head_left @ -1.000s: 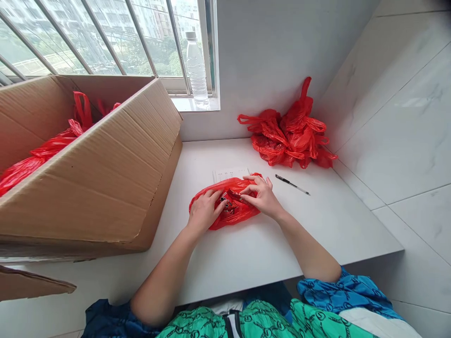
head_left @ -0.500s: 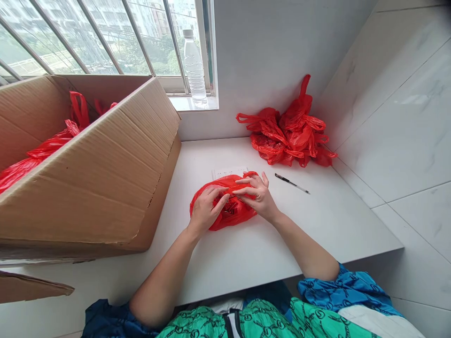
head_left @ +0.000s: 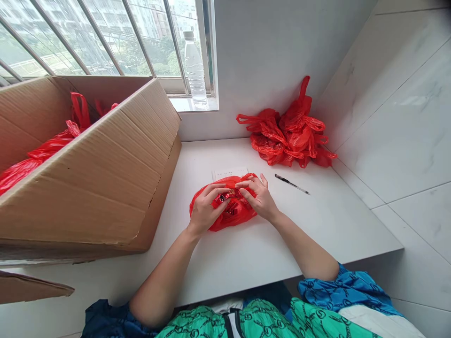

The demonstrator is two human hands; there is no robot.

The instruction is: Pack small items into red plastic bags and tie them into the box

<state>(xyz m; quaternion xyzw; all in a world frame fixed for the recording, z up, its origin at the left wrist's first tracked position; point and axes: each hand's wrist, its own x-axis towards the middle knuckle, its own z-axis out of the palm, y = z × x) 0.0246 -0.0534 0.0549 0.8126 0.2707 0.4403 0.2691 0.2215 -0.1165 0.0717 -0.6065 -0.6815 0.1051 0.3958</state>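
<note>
A small red plastic bag (head_left: 237, 215) lies on the white table (head_left: 246, 253) in front of me, with dark items showing through its open mouth. My left hand (head_left: 204, 209) grips the bag's left side, fingers curled over its top edge. My right hand (head_left: 259, 197) pinches the bag's upper right edge, fingertips close to those of the left hand. A white sheet of paper (head_left: 229, 172) lies partly under the bag.
A large open cardboard box (head_left: 105, 164) with red bags (head_left: 52, 145) inside fills the left. A heap of red bags (head_left: 289, 134) sits in the back corner. A black pen (head_left: 291, 184) lies to the right. A water bottle (head_left: 194, 65) stands on the windowsill.
Both hands have shifted slightly up the bag, their fingertips drawing together at its top edge. The bag is bunched a little tighter than a second ago.
</note>
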